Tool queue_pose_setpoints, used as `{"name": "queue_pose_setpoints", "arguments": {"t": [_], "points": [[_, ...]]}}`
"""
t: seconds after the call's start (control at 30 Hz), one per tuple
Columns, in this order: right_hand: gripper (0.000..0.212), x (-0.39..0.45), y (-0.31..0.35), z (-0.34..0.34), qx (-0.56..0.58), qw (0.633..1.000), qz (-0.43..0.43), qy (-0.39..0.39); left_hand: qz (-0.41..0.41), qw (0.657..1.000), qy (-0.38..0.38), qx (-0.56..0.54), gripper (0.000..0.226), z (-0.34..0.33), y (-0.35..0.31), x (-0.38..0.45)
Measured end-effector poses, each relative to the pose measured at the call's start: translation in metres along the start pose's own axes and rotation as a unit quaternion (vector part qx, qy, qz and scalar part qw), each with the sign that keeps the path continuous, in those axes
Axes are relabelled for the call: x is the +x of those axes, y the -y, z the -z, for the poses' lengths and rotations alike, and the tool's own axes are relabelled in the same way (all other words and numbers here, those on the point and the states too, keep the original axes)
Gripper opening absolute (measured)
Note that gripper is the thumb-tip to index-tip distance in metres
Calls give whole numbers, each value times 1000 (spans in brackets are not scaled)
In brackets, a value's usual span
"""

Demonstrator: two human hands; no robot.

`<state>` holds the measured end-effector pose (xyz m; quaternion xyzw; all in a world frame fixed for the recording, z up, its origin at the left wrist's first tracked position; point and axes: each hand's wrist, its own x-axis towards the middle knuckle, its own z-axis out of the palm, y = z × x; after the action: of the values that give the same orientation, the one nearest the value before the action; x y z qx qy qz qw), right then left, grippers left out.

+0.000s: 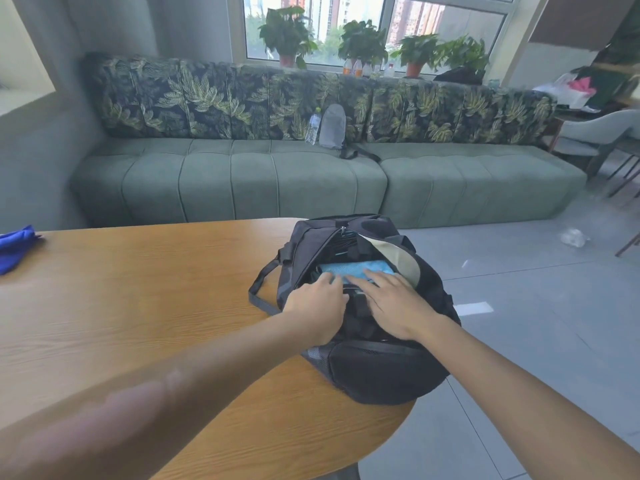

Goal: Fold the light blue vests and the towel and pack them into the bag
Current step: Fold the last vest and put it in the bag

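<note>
Folded light blue cloth (pixel 356 268) lies inside the open black bag (pixel 381 368), just beyond the fingertips of both hands. Left hand (pixel 317 306) curls over the bag's near rim while the right hand (pixel 391 306) presses flat with straight fingers; pressing evenly should seat the cloth low. Loose strap (pixel 258 292) beside the left fingers and a blue cloth (pixel 15 247) far left remain on the table (pixel 138 306).

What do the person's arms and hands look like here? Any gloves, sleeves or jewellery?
Both forearms are bare right up to the frame's edge: no sleeves show. The left hand and right hand wear no gloves, and no watch, ring or bracelet is visible.
</note>
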<state>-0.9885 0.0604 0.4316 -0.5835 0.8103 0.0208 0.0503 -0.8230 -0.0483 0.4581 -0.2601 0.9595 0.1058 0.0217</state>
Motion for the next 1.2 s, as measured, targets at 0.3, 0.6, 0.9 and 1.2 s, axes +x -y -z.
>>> {"name": "queue_pose_setpoints", "arguments": {"t": [0.3,0.6,0.9,1.2], "points": [[48,5,9,29,118,992,24,-25,-51,994,-70,60,41,6,4,-27],[47,-11,35,18,136,990,19,-30,-158,972,-174,7,28,9,38,-73],[49,-24,110,36,164,969,57,-176,-31,980,-182,-71,27,1,113,-140],[52,-19,225,-4,198,965,127,-114,125,978,-153,-63,30,-20,226,-226]]}}
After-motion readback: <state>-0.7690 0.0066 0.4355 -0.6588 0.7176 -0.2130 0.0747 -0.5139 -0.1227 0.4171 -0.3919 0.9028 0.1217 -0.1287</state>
